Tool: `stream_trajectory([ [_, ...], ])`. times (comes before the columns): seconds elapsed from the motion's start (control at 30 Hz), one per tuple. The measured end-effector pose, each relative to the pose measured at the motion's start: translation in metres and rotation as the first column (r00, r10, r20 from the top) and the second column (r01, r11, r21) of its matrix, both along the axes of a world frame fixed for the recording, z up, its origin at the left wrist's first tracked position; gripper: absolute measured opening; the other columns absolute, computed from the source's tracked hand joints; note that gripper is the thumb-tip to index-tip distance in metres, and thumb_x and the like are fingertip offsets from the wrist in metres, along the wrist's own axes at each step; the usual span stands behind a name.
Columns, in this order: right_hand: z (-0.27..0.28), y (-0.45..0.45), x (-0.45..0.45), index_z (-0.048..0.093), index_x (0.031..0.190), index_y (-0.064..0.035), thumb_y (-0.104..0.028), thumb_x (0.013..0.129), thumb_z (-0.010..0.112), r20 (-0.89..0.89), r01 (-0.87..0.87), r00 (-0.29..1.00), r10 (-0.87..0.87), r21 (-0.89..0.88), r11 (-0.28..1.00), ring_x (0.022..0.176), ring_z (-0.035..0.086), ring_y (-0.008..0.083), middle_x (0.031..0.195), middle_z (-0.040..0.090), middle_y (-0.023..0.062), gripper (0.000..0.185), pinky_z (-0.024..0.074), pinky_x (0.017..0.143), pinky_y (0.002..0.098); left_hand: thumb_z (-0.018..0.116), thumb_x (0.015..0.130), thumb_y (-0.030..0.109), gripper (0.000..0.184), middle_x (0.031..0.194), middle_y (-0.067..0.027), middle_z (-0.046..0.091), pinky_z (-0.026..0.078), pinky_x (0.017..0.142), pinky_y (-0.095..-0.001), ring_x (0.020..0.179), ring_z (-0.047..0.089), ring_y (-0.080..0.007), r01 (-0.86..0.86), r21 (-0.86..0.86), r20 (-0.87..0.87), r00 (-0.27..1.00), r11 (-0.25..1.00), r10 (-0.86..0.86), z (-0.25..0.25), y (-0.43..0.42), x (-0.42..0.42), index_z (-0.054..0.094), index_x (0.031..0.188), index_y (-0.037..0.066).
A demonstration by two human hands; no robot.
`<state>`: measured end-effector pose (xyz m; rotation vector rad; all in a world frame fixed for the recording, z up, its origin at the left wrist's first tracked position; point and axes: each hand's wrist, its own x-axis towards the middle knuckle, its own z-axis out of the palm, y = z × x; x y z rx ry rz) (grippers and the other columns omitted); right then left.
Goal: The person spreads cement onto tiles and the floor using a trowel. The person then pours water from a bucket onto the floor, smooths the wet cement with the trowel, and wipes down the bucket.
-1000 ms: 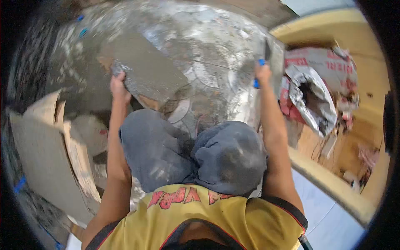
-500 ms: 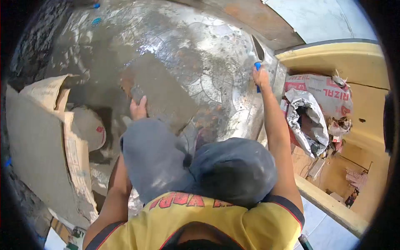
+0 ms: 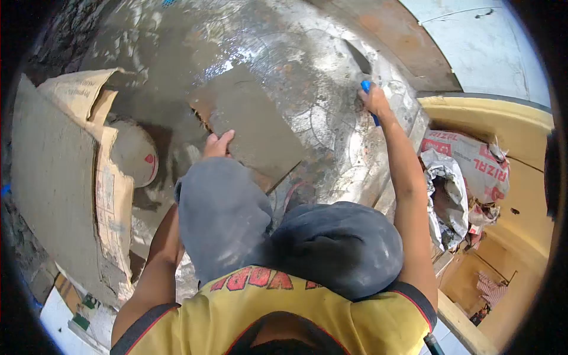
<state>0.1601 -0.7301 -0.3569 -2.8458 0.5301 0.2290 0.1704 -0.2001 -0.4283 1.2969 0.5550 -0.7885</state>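
My left hand (image 3: 219, 144) grips the near left edge of a flat board (image 3: 254, 124) coated in grey cement, with the thumb on its top face. The board lies low over the wet floor, in front of my knees; whether it rests flat on the floor I cannot tell. Out to the right, my right hand (image 3: 377, 100) is closed around the blue handle of a trowel (image 3: 358, 57). Its pointed metal blade is directed away from me, at or just above the wet, grey-smeared floor (image 3: 331, 89).
At left stands a large cement-smeared board (image 3: 56, 189) with torn brown paper (image 3: 112, 195) and a rounded grey container (image 3: 135, 152) beside it. Printed cement sacks (image 3: 467, 163) and an open silvery bag (image 3: 447, 201) lie at right, near a yellow wooden frame (image 3: 491, 118).
The view has shifted, so the surroundings sit farther right. Against the floor, the trowel has moved left, away from the raised edge. My left hand keeps its hold on the board.
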Motion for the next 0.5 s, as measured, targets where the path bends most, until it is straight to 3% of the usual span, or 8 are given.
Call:
stream_trajectory([
  [0.03,-0.002,0.021,0.002,0.055,0.107,0.0042,-0.037,0.084,0.059,-0.055,-0.03,0.998,0.03,-0.004,1.0,0.088,0.064,0.0451,0.089,0.064,0.0312,0.047,0.0503,0.077,0.0521,0.07,0.085,0.024,0.036,0.096,-0.0126,0.065,0.055,0.056,-0.0378,0.078,0.067,-0.0247,0.013,-0.016,0.009,1.0,1.0,-0.012,0.007,-0.003,-0.005,0.055,0.111,0.004],
  [0.07,-0.009,0.049,0.004,0.054,0.11,0.003,-0.036,0.084,0.06,-0.104,-0.055,0.993,0.054,-0.01,0.998,0.089,0.064,0.0445,0.089,0.064,0.0315,0.047,0.0501,0.079,0.0528,0.071,0.083,0.031,0.039,0.093,-0.012,0.065,0.051,0.049,-0.0342,0.07,0.065,-0.0212,-0.23,-0.067,0.131,0.963,0.971,0.237,0.012,-0.025,-0.02,0.056,0.107,0.004],
  [0.17,0.017,0.112,-0.01,0.053,0.113,0.0013,-0.035,0.084,0.06,-0.223,-0.171,0.958,0.181,0.061,0.983,0.09,0.064,0.044,0.09,0.064,0.0317,0.047,0.0498,0.079,0.0543,0.072,0.081,0.037,0.044,0.09,-0.0116,0.065,0.048,0.045,-0.0323,0.064,0.063,-0.0192,-0.061,0.23,0.075,0.996,0.971,0.045,0.078,-0.042,-0.022,0.056,0.104,0.003],
  [0.2,0.029,0.123,-0.022,0.053,0.113,0.0011,-0.035,0.084,0.061,-0.256,-0.216,0.938,0.235,0.1,0.971,0.09,0.064,0.044,0.09,0.064,0.0316,0.047,0.0497,0.079,0.0547,0.073,0.078,0.041,0.048,0.086,-0.0103,0.065,0.045,0.043,-0.0312,0.058,0.06,-0.0178,-0.17,0.094,0.155,0.976,0.981,0.155,0.082,-0.048,-0.029,0.056,0.101,0.003],
  [0.3,0.052,0.133,-0.053,0.053,0.113,0.0004,-0.037,0.084,0.06,-0.381,-0.356,0.848,0.368,0.104,0.929,0.09,0.064,0.0444,0.09,0.064,0.0305,0.048,0.0503,0.079,0.0533,0.072,0.079,0.039,0.045,0.086,-0.0097,0.064,0.046,0.045,-0.0306,0.06,0.06,-0.0179,-0.037,0.255,0.125,0.992,0.966,0.005,0.059,-0.046,-0.028,0.056,0.102,0.003],
  [0.4,0.065,0.1,-0.07,0.053,0.115,-0.0003,-0.04,0.085,0.058,-0.288,-0.129,0.948,0.134,0.038,0.991,0.09,0.064,0.0448,0.091,0.065,0.0288,0.05,0.0507,0.078,0.0515,0.072,0.08,0.039,0.041,0.083,-0.0071,0.063,0.045,0.046,-0.0298,0.063,0.061,-0.0171,-0.127,0.251,0.06,0.991,0.96,0.115,0.051,-0.05,-0.029,0.056,0.098,0.005],
  [0.47,0.031,0.035,-0.074,0.055,0.114,-0.0004,-0.043,0.085,0.058,-0.111,0.24,0.964,-0.243,-0.041,0.97,0.092,0.064,0.0444,0.095,0.066,0.0279,0.052,0.0504,0.08,0.0505,0.071,0.081,0.039,0.04,0.083,-0.0058,0.063,0.045,0.046,-0.0306,0.064,0.059,-0.0169,-0.08,0.253,0.046,0.996,0.964,0.071,0.034,-0.046,-0.032,0.056,0.097,0.006],
  [0.5,0.027,0.018,-0.072,0.056,0.114,-0.0001,-0.043,0.085,0.058,-0.165,0.269,0.947,-0.275,-0.06,0.961,0.093,0.064,0.0442,0.096,0.066,0.0281,0.052,0.0504,0.081,0.0503,0.071,0.081,0.039,0.039,0.083,-0.0051,0.062,0.044,0.047,-0.031,0.065,0.058,-0.0168,-0.04,0.259,0.037,0.999,0.965,0.032,0.027,-0.044,-0.035,0.055,0.097,0.007],
])
